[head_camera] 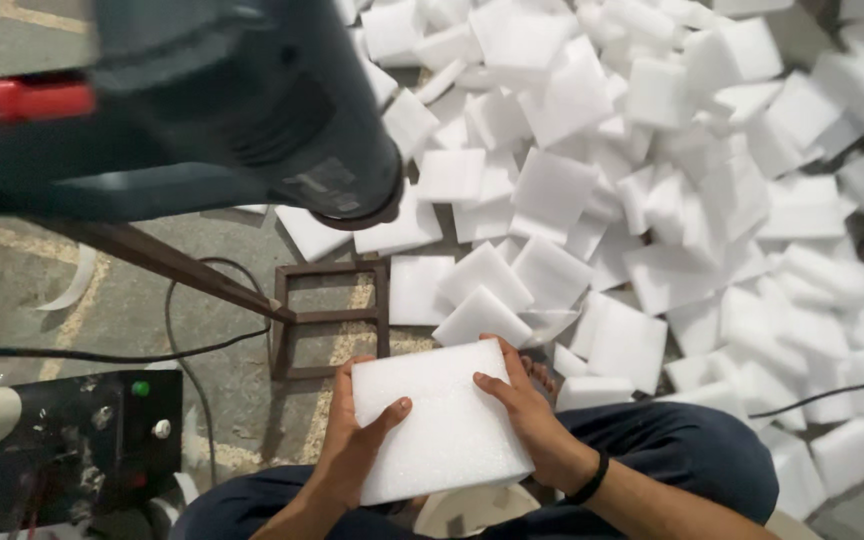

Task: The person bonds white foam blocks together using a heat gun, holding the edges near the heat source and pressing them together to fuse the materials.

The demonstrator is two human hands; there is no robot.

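Both hands clamped on thick white square foam slab (442,420), held over the lap: left hand (352,440) gripping the near-left edge, right hand (527,420) on the right edge. Probably very light, soft, easily dented; best held by opposite edges. Nearly square, flat face up, slightly longer axis running left-right, tilted.

Beyond, heaped white foam blocks (672,180); overhead, dark heat gun (202,100).

The foam block (442,420) is plain white, like the heap of foam pieces (672,170) beyond it. Left of the block, a black control box (72,450) carries a green button (140,388). Above the box, the dark teal heat gun (202,100) has a red switch (37,98).
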